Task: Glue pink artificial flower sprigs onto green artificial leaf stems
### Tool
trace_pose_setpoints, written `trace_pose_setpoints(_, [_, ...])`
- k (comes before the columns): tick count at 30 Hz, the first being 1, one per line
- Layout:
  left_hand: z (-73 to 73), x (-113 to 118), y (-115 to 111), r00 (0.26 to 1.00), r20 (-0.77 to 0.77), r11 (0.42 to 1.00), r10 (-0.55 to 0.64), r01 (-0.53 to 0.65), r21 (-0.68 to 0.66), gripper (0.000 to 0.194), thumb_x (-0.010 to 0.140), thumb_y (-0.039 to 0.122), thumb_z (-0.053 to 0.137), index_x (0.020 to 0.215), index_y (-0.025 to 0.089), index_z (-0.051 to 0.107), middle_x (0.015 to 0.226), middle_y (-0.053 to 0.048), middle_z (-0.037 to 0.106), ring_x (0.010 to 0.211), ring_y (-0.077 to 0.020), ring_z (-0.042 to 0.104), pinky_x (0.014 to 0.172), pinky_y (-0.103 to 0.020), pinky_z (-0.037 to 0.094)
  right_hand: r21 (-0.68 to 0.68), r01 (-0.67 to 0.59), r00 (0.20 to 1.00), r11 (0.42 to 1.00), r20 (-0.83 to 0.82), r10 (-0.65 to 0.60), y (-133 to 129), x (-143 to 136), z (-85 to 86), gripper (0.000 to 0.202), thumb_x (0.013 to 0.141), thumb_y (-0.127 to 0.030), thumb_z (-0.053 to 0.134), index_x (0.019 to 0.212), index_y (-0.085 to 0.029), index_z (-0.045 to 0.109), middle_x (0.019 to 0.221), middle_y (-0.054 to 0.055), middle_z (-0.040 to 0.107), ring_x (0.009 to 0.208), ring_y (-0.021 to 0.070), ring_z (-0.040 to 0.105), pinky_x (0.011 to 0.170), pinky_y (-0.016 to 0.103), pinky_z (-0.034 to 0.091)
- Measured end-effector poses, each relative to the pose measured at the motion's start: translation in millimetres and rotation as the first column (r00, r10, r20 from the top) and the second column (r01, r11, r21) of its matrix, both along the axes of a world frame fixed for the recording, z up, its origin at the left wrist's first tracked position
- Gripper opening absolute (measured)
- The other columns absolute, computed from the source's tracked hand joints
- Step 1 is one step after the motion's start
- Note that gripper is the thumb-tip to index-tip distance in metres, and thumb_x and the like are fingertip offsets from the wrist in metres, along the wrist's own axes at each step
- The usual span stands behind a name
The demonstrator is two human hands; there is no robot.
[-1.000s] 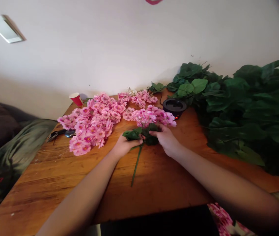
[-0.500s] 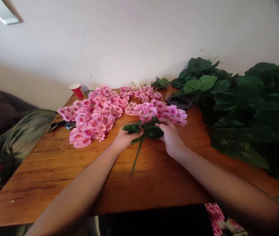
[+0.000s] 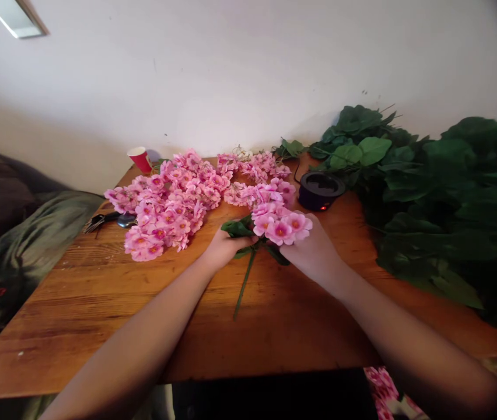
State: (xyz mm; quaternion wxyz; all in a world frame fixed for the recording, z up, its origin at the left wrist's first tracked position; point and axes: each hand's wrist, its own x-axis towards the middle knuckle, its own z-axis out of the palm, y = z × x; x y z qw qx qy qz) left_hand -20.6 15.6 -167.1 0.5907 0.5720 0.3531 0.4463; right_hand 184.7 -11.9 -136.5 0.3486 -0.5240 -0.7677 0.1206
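Note:
My left hand (image 3: 224, 248) is closed around the leafy upper part of an artificial flower stem, its thumb across the green leaves (image 3: 236, 227). The bare lower green stem (image 3: 244, 286) slants down toward me above the table. A cluster of pink artificial flowers (image 3: 281, 224) sits over the leaves, facing me. My right hand (image 3: 312, 251) is bent in against the right side of this cluster. Its fingers curl behind the blossoms and a dark leaf, so the fingertips are hidden.
Heaped pink flowers (image 3: 170, 204) cover the table's left and back. A small black round pot (image 3: 321, 189) with a red light stands behind my right hand. Big green leaves (image 3: 450, 192) pile up at right. A red paper cup (image 3: 140, 158) and scissors (image 3: 104, 220) lie left on the wooden table (image 3: 112, 303).
The pink cluster has moved left and toward me, over the leaves, with my right hand turning inward. The black pot behind it now shows fully. My left hand has stayed almost still.

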Motion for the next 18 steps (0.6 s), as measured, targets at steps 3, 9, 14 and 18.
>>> trace_pose_setpoints(3, [1.4,-1,0,0.998,-0.064,0.999,-0.029,0.031,0.035,0.032,0.068,0.026,0.081,0.097,0.014,0.074,0.099,-0.006,0.074,0.095,-0.0229,0.067,0.097,-0.039,0.05,0.008,0.024,0.999,1.0,0.039,-0.024,0,-1,-3.8,0.014,0.079,-0.031,0.073,0.091,-0.025,0.071,0.095,0.009,0.068,0.098,0.0319,0.059,0.089,0.044,0.044])
trace_pose_setpoints(9, [1.2,-2,0,0.976,-0.187,0.979,-0.111,0.14,0.148,0.028,0.068,0.026,0.077,0.093,0.015,0.073,0.096,-0.005,0.073,0.089,-0.0225,0.066,0.089,-0.037,0.051,-0.032,0.155,0.986,0.987,0.073,-0.153,5,-2,-15.4,0.017,0.086,-0.038,0.066,0.091,-0.023,0.072,0.094,0.013,0.068,0.094,0.0328,0.059,0.082,0.044,0.043])
trace_pose_setpoints(14, [-0.7,-1,-3,0.936,-0.335,0.931,-0.104,0.21,0.299,0.023,0.072,0.026,0.078,0.091,0.017,0.07,0.098,-0.005,0.071,0.09,-0.0212,0.065,0.084,-0.034,0.052,-0.183,0.018,0.959,0.983,-0.274,-0.068,15,-4,-29.4,0.018,0.088,-0.04,0.06,0.085,-0.024,0.068,0.091,0.006,0.069,0.088,0.0258,0.061,0.082,0.039,0.046])
trace_pose_setpoints(18, [1.4,1,-4,0.896,-0.443,0.843,-0.026,0.258,0.472,0.024,0.072,0.029,0.081,0.092,0.02,0.072,0.102,-0.006,0.069,0.1,-0.024,0.063,0.094,-0.039,0.05,-0.294,-0.079,0.833,0.953,-0.544,-0.099,13,-11,-34.9,0.022,0.083,-0.043,0.063,0.073,-0.024,0.064,0.078,0.004,0.067,0.081,0.0242,0.061,0.076,0.036,0.048])
